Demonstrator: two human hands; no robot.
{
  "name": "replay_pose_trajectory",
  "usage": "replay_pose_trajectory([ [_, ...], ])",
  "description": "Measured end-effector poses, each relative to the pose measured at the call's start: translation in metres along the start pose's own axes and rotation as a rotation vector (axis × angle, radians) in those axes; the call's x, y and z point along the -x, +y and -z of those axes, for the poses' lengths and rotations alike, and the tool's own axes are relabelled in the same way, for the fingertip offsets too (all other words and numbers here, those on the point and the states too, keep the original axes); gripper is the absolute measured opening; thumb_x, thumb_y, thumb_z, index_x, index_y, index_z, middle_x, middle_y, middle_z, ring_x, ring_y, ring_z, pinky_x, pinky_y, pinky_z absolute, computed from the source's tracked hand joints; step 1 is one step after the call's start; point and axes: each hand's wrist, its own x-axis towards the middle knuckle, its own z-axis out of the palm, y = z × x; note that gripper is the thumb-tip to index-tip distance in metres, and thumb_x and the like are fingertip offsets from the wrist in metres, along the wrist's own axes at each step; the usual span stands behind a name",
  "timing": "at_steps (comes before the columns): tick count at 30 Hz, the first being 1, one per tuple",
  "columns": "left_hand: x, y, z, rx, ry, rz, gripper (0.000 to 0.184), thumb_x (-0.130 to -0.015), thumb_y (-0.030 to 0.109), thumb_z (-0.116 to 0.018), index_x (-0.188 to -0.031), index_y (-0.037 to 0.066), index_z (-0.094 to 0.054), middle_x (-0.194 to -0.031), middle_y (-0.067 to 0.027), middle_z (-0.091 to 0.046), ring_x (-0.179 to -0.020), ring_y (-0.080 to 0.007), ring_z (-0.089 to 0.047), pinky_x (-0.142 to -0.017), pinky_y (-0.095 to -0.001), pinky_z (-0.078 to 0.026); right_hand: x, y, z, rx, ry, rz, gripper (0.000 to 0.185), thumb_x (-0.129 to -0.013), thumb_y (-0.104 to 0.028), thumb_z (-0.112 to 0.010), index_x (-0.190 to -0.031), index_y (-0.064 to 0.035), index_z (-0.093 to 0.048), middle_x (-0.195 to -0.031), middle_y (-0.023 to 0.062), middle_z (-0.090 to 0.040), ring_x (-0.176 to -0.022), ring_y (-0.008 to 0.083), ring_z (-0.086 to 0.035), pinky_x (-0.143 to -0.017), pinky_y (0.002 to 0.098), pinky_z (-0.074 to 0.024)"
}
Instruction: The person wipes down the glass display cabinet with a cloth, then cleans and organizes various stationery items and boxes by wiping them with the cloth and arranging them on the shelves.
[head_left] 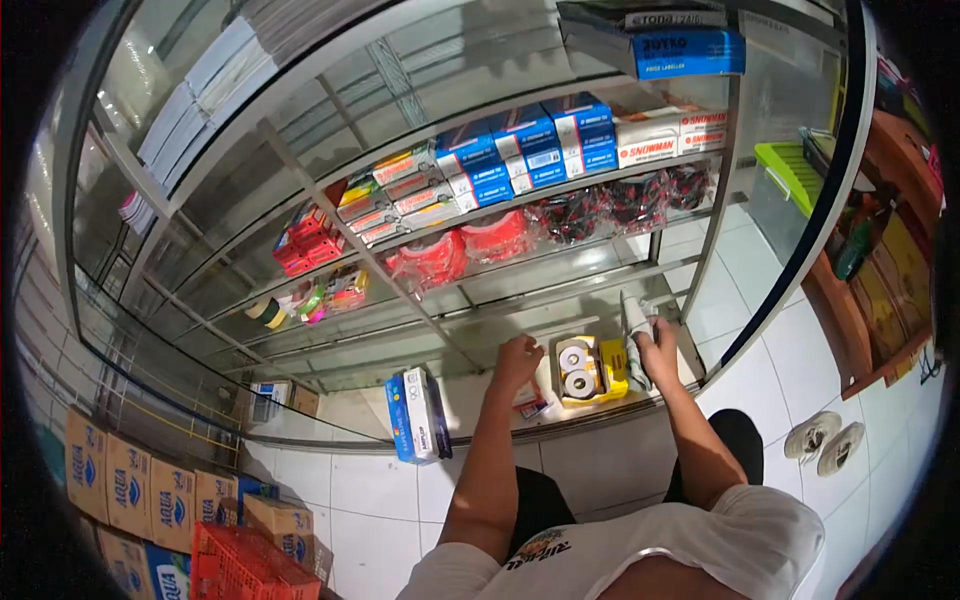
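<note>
A blue-and-white carton (pixel 419 415) stands left of a yellow box (pixel 614 366); nearer the box, a person's left hand (pixel 517 360) curls, its hold unclear. White rolls (pixel 571 379) sit inside; just right, the right hand (pixel 657 352) grips a grey cloth (pixel 634 350).

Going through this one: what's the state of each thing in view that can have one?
Yellow box: open, white rolls inside
Grey-white bundle: held in the right hand
Left hand: fingers bent; any grip unclear
Red packs: wrapped in clear plastic
Shoes: unworn, side by side
AQUA cartons: stacked
Bin: green lid on
</note>
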Motion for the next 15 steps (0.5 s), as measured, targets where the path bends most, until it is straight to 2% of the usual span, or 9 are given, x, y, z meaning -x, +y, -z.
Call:
replay_pose_trajectory([
  [2, 0.003, -0.022, 0.0, -0.157, -0.128, 0.111, 0.03, -0.078, 0.03, -0.064, -0.086, 0.002, -0.063, -0.076, -0.0106, -0.064, -0.067, -0.0235, -0.059, -0.065, -0.0358, -0.048, 0.005, 0.006, -0.007, 0.042, -0.007, -0.008, 0.025, -0.074, -0.013, -0.055, -0.096, -0.0003, -0.055, -0.078, 0.0122, -0.059, -0.066, 0.0227, -0.05, -0.065, 0.0317, -0.0423],
  [4, -0.002, -0.047, -0.006, -0.192, -0.235, 0.119, 0.034, -0.077, 0.035, -0.064, -0.081, 0.001, -0.063, -0.077, -0.0133, -0.064, -0.064, -0.0276, -0.056, -0.064, -0.0379, -0.046, 0.01, 0.0, -0.012, 0.119, -0.034, -0.034, 0.028, -0.073, -0.014, -0.056, -0.097, -0.0004, -0.054, -0.077, 0.0139, -0.059, -0.068, 0.0259, -0.051, -0.066, 0.0341, -0.0432],
  [8, 0.003, -0.044, -0.012, -0.108, -0.342, 0.091, 0.034, -0.078, 0.034, -0.064, -0.081, 0.001, -0.064, -0.076, -0.0144, -0.064, -0.062, -0.0279, -0.054, -0.063, -0.0386, -0.045, 0.012, 0.012, -0.016, 0.249, -0.045, 0.029, 0.03, -0.073, -0.014, -0.056, -0.1, -0.0007, -0.054, -0.082, 0.0158, -0.059, -0.068, 0.0297, -0.053, -0.066, 0.0365, -0.0444],
  [12, 0.008, -0.054, -0.029, -0.179, -0.464, 0.08, 0.034, -0.077, 0.03, -0.063, -0.09, -0.002, -0.066, -0.087, -0.0193, -0.066, -0.079, -0.0331, -0.062, -0.073, -0.0376, -0.049, 0.01, 0.036, -0.019, 0.498, 0.047, 0.213, 0.034, -0.074, -0.017, -0.057, -0.104, -0.0014, -0.055, -0.086, 0.0199, -0.057, -0.073, 0.0362, -0.055, -0.068, 0.0416, -0.0463],
  [15, 0.013, -0.05, -0.031, -0.146, -0.445, 0.017, 0.032, -0.076, 0.029, -0.064, -0.088, -0.001, -0.066, -0.084, -0.019, -0.066, -0.076, -0.0336, -0.062, -0.071, -0.0382, -0.05, 0.012, 0.063, -0.025, 0.653, -0.064, 0.102, 0.038, -0.076, -0.021, -0.058, -0.109, -0.003, -0.053, -0.092, 0.0216, -0.054, -0.078, 0.0391, -0.055, -0.07, 0.0441, -0.047],
])
